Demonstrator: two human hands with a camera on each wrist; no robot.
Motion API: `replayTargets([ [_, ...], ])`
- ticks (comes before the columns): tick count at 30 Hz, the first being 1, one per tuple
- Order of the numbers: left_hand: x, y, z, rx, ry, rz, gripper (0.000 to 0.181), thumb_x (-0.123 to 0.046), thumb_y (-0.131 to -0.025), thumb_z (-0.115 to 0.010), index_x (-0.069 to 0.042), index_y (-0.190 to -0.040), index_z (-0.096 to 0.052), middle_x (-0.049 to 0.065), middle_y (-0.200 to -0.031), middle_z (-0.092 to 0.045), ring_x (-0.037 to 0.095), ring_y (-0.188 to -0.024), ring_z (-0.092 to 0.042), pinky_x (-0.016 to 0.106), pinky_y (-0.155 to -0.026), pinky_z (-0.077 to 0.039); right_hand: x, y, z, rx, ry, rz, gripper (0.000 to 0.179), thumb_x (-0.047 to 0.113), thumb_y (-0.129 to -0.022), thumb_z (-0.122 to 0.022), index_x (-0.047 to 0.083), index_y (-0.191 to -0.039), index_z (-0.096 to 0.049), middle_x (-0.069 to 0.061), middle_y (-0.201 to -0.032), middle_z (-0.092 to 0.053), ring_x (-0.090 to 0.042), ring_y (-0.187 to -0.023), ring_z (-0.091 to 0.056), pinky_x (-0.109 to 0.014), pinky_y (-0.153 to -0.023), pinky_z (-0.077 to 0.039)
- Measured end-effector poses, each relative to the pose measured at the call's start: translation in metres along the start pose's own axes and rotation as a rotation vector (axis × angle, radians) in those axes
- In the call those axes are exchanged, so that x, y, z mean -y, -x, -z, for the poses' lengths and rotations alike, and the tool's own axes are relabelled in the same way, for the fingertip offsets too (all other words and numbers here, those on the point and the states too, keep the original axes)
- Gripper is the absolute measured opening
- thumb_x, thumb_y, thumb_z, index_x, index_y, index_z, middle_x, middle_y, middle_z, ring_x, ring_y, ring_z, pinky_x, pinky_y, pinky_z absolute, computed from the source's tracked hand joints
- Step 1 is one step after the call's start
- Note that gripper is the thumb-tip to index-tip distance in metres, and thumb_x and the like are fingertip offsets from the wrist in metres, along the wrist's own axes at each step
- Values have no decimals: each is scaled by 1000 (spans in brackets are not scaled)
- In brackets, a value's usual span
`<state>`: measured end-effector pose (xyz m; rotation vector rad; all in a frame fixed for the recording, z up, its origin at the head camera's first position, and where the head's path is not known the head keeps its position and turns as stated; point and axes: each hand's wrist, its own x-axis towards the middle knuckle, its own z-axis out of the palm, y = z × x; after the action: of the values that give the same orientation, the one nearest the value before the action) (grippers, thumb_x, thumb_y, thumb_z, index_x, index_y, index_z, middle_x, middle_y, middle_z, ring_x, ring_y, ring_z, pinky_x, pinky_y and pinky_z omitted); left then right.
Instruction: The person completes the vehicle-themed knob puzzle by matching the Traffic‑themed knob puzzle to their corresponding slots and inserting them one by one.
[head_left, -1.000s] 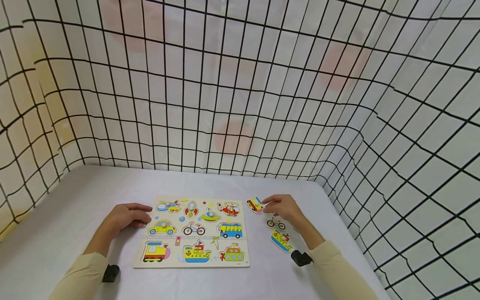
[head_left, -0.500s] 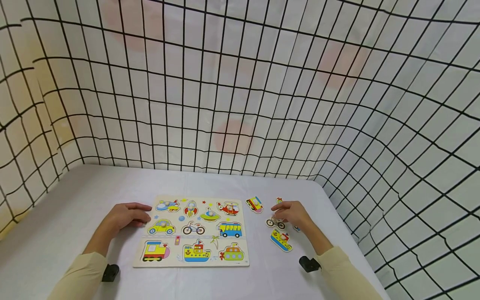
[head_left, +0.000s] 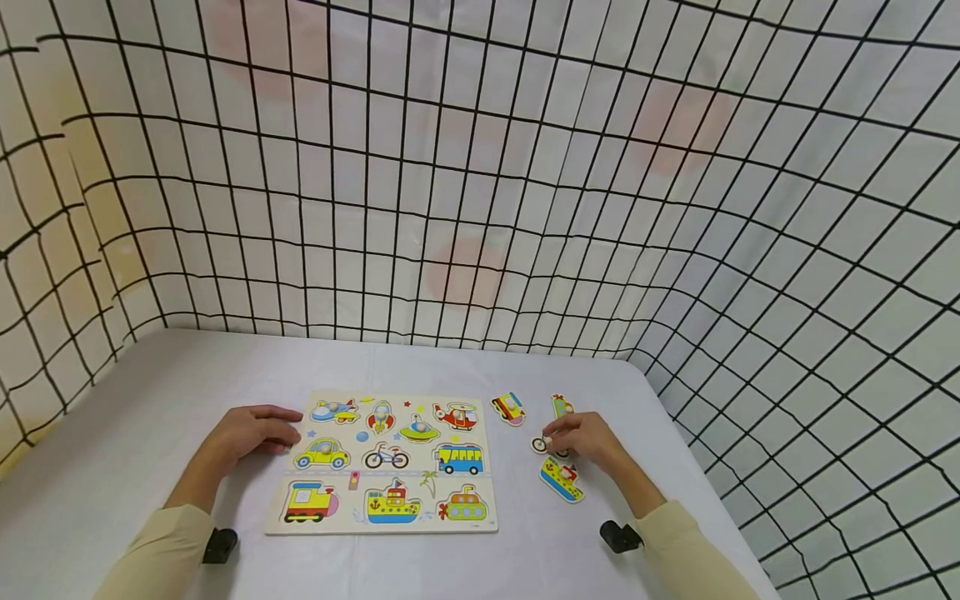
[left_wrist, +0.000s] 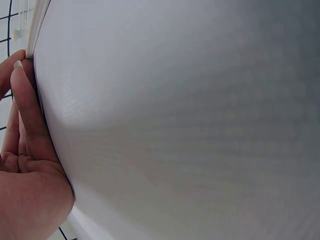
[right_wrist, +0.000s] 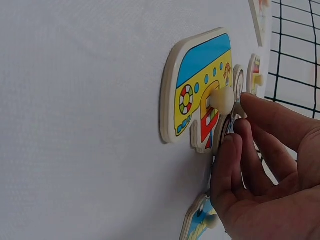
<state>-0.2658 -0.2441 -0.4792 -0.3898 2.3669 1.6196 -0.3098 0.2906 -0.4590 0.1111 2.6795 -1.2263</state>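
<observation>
A wooden peg puzzle board [head_left: 345,475] printed with vehicles lies on the table. My left hand [head_left: 253,430] rests at its left edge, fingers loosely extended; in the left wrist view the fingertips meet the board's edge. To the board's right, my right hand [head_left: 588,437] is over a bicycle puzzle piece [head_left: 539,446], partly covering it. Thumb and fingers pinch the bicycle's small knob [right_wrist: 240,109] in the right wrist view. Just beside it lies a ship piece [right_wrist: 200,90] with a pale knob.
A train piece [head_left: 509,409] and a green-yellow piece [head_left: 560,406] lie beyond the bicycle. Another blue-and-yellow piece [right_wrist: 197,217] shows below the right hand in the right wrist view. Black grid netting over white cloth [head_left: 465,275] stands around the table's back and sides.
My right hand has moved from beside the train piece, right and toward me, onto the bicycle piece, uncovering the green-yellow piece. The left hand stays at the board's edge.
</observation>
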Motion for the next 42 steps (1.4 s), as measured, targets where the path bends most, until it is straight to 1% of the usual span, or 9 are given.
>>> replayTargets([
  [8, -1, 1, 0, -10, 2, 2, 53, -21, -84, -78, 0, -131, -65, 10, -103, -74, 16, -68, -65, 26, -66, -53, -6, -2, -3, -11, -1, -2, 19, 10, -81, -81, 8, -99, -79, -2, -82, -69, -18, -73, -57, -28, -65, -46],
  [15, -1, 0, -1, -9, 5, 4, 53, -21, -83, -78, 0, -131, -65, 10, -103, -74, 16, -69, -65, 26, -67, -53, -5, -2, -5, -20, -9, -11, 18, 10, -81, -81, 8, -99, -79, -1, -83, -72, -18, -73, -57, -28, -64, -46],
  [27, -1, 1, -1, -4, 2, 3, 53, -21, -84, -79, -1, -131, -65, 8, -101, -74, 16, -69, -65, 26, -67, -52, -6, -1, -7, -28, 1, -11, 16, 10, -81, -81, 7, -97, -79, -2, -81, -70, -19, -72, -57, -29, -63, -46],
  [36, 0, 0, -1, -7, -4, 6, 53, -21, -83, -79, -1, -130, -66, 10, -102, -74, 17, -69, -65, 27, -68, -51, -4, -1, -6, -35, 23, -10, 14, 10, -81, -80, 8, -95, -79, -2, -83, -70, -19, -73, -57, -28, -63, -46],
  [42, 1, -1, 0, -6, 3, 5, 53, -21, -82, -79, -1, -130, -67, 8, -101, -74, 16, -69, -65, 27, -67, -52, 2, -1, -4, -31, 32, 7, 14, 10, -82, -79, 8, -96, -79, -2, -84, -71, -18, -75, -58, -28, -65, -47],
])
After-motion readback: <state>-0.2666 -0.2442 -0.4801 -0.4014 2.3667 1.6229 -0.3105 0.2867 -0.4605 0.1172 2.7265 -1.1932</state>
